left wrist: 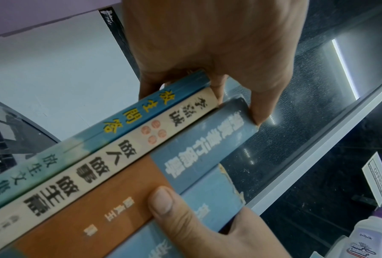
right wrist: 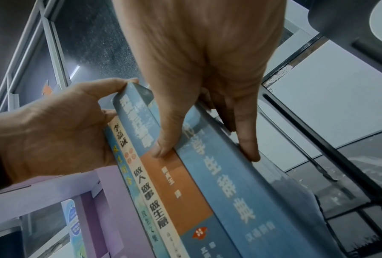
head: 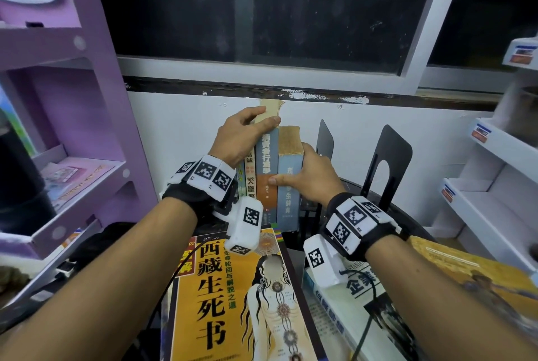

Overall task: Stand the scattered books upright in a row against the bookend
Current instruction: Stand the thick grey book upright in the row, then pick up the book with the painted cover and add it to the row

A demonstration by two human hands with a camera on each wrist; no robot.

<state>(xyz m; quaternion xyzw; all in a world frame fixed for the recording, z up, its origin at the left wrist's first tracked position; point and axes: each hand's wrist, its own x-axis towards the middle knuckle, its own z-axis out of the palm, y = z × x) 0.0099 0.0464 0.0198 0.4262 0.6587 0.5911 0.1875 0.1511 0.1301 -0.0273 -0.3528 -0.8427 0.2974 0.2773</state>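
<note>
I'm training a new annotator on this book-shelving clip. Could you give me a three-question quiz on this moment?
1. True or false: the left hand grips the top of the upright books.
2. How many spines show in the upright row in the left wrist view?
3. The right hand grips: A the thick blue book; B the yellow book lying flat; C a black bookend.

Key: 1 true; 2 four; 3 A.
</note>
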